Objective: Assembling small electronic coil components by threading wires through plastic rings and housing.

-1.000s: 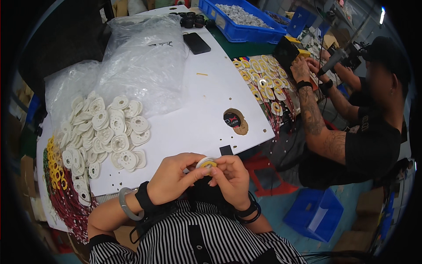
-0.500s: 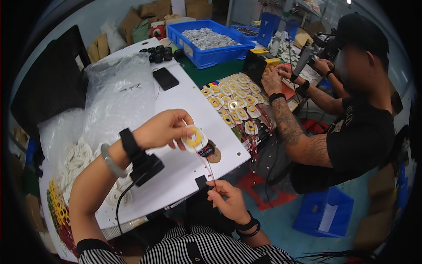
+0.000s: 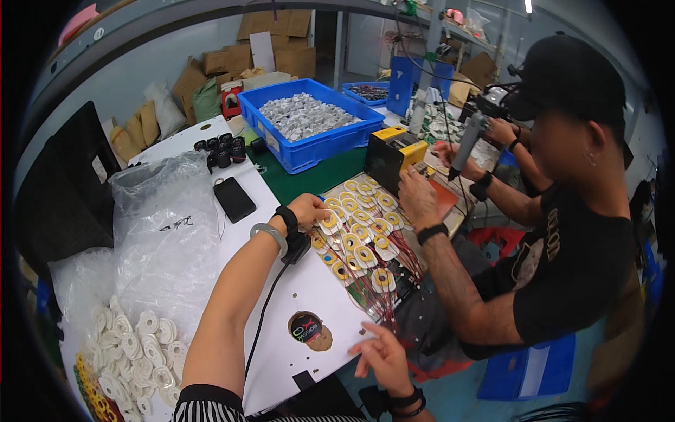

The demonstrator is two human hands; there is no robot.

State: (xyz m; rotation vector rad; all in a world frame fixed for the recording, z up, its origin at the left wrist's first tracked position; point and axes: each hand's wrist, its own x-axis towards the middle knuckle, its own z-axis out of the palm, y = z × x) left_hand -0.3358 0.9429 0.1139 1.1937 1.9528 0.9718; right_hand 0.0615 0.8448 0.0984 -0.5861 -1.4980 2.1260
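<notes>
My left hand (image 3: 308,211) reaches across the white table, thumb and fingers closed on the edge of a white oval part with a yellow ring (image 3: 330,222). That part lies at the near-left side of a group of similar ringed parts (image 3: 363,233), from which thin dark-red wires (image 3: 380,299) trail toward the table's right edge. My right hand (image 3: 384,360) hovers at the table's front right edge. Its fingers are apart and nothing shows in them.
A blue bin (image 3: 302,151) of whitish pieces stands at the back. Left are a phone (image 3: 234,200), clear plastic bags (image 3: 165,232) and heaped white oval parts (image 3: 140,355). A hole (image 3: 318,341) shows in the table (image 3: 281,359). A co-worker (image 3: 562,267) works at right by a yellow-black box (image 3: 394,155).
My left hand has carried the ringed part away from me to the group at the far right. My right hand has let go of the wires and moved right and down.
</notes>
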